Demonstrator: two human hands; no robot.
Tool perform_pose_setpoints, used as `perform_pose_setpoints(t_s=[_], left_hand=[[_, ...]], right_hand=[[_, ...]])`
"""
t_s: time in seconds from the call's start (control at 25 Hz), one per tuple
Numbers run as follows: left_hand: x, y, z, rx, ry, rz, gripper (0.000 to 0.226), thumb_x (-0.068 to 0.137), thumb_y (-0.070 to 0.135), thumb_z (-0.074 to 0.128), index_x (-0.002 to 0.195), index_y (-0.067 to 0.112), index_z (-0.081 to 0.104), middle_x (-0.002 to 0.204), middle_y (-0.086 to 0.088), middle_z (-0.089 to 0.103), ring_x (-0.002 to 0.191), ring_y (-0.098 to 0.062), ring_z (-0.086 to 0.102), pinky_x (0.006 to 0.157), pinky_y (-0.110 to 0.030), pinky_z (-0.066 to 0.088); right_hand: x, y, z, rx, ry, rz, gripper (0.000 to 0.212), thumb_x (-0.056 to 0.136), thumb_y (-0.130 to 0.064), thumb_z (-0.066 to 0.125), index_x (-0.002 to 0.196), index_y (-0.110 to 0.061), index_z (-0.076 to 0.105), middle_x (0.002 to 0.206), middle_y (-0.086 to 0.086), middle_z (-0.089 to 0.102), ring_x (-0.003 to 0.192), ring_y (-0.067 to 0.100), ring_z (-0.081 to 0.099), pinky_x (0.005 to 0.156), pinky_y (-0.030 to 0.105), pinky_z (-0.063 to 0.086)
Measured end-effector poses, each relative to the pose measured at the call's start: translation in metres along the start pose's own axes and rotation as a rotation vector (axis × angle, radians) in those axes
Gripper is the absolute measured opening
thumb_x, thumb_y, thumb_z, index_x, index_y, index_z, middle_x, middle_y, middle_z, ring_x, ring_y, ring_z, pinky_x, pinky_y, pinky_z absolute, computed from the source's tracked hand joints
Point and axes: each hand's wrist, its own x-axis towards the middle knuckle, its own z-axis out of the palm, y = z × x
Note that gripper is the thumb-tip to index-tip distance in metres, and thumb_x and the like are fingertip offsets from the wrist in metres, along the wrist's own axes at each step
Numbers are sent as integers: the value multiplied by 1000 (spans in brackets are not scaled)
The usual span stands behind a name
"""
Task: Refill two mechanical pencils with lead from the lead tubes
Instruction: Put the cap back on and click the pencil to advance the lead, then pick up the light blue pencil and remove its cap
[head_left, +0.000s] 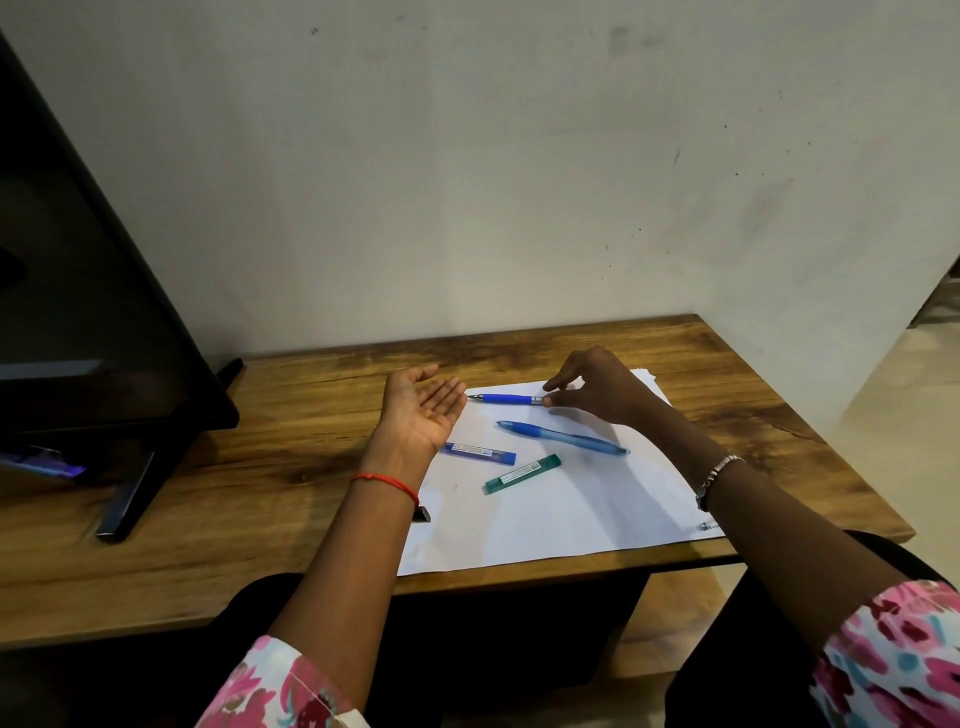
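A dark blue mechanical pencil (506, 399) lies across the far part of the white paper sheet (561, 514), tip pointing left. My right hand (597, 387) pinches its rear end with thumb and fingers. My left hand (423, 408) hovers palm up, fingers apart, just left of the pencil's tip, holding nothing. A lighter blue mechanical pencil (563, 437) rests diagonally on the sheet. In front of it lie a blue lead tube (480, 453) and a green lead tube (522, 474).
The wooden table (291, 415) stands against a white wall. A black monitor (88, 291) on its stand fills the left side. A small dark object (422, 514) lies at the paper's left edge. The table's right edge drops off beyond the paper.
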Motion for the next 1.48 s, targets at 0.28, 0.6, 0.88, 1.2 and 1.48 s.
perform_pose_setpoints(t_s=[0.28, 0.6, 0.88, 1.2, 1.48], left_hand=[[-3, -1, 1, 49, -24, -5, 21, 90, 9, 43, 102, -4, 54, 128, -21, 55, 119, -29, 54, 99, -33, 43], [2, -3, 0, 145, -87, -6, 14, 88, 1, 43, 83, -2, 56, 106, -18, 63, 113, -27, 58, 92, -33, 46], [-1, -11, 6, 621, -137, 209, 15, 83, -4, 54, 83, 8, 62, 83, -6, 65, 75, -16, 64, 74, -22, 52], [1, -21, 9, 1112, -181, 698, 30, 78, 8, 68, 109, 7, 64, 105, -4, 66, 97, -13, 59, 86, -25, 46], [0, -32, 15, 1354, -160, 1165, 25, 83, 22, 63, 106, 16, 69, 104, -5, 73, 98, -20, 63, 114, -49, 22]], right_hand=[[-6, -5, -4, 16, 30, -40, 27, 75, -17, 74, 99, -4, 72, 97, 18, 69, 92, 27, 59, 81, 26, 36], [-16, -7, -7, 69, 30, -84, 20, 71, -18, 78, 88, -8, 76, 73, -7, 56, 81, 19, 53, 81, 30, 39], [-29, -9, -23, 9, -219, -2, 22, 70, -24, 79, 86, -9, 76, 87, 6, 68, 75, 10, 50, 62, 17, 36], [-28, -19, -30, 60, -76, -35, 6, 72, -5, 70, 76, -4, 75, 75, 12, 71, 63, 13, 54, 60, 25, 45], [-20, -54, -34, 674, 231, -50, 5, 78, -10, 71, 79, -5, 72, 57, -4, 65, 53, 5, 57, 53, 15, 43]])
